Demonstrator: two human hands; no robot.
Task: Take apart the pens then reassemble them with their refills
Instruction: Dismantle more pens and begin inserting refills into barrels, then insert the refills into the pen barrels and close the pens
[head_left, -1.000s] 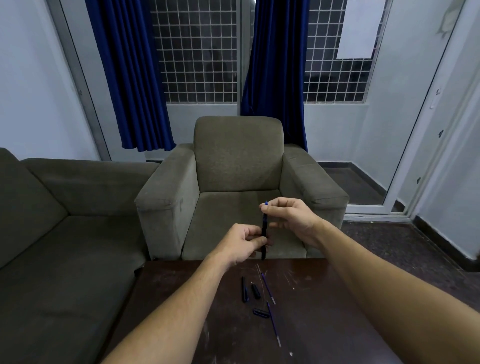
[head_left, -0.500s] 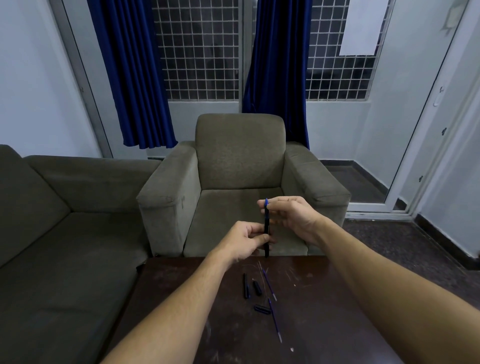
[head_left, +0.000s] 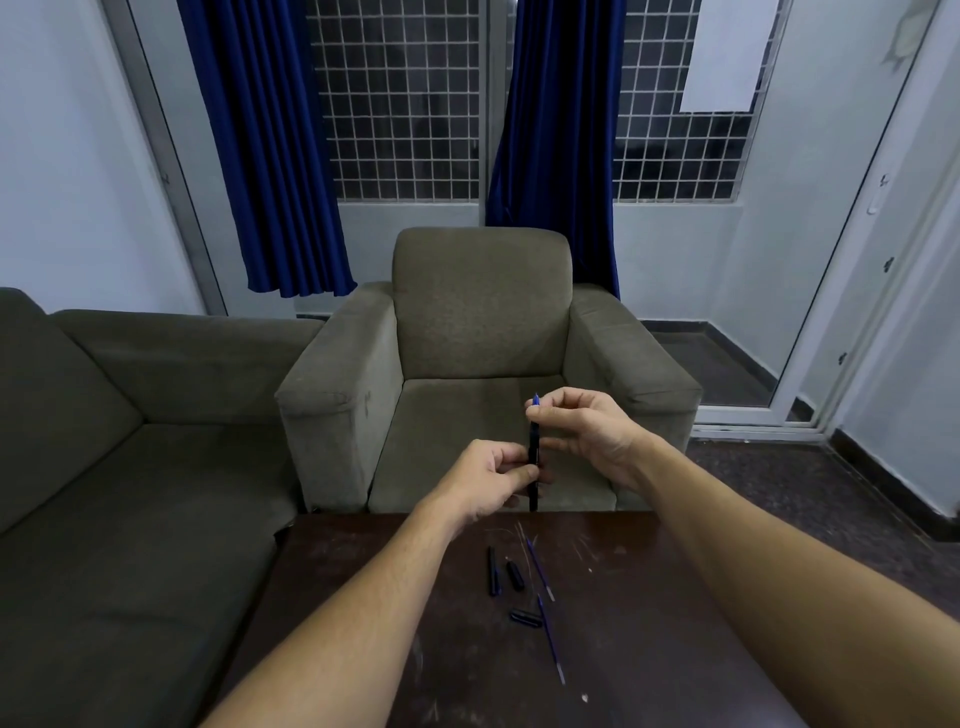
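Evidently the task is only partway through. Loose parts lie on the dark surface (head_left: 675, 623), at about 6 o'clock from the hands: a long black barrel piece (head_left: 492, 570), a short black piece (head_left: 515, 576) just beside it at its 3 o'clock, a second short black piece (head_left: 525, 617) nearer the person, and two thin blue refills, the far refill (head_left: 540, 570) and the near refill (head_left: 551, 639), lying almost end to end. None of these is joined to another, so by my reading at least one pen is fully apart and waits for its refill, and all the reassembly on the surface is left to do. One pen (head_left: 533, 452) is in hand, held upright in the air over the far edge of the surface, with the armchair (head_left: 478, 312) behind it at 12 o'clock and a blue end showing at its top. I cannot tell whether this pen is being unscrewed or screwed together. The left hand (head_left: 493, 475) has its grip clenched round the pen's lower half, thumb and curled fingers pinching the barrel. The right hand (head_left: 582, 431) grips the upper end just below the blue tip between thumb and forefinger, and its other fingers are loosely curled and touch nothing I can make out.
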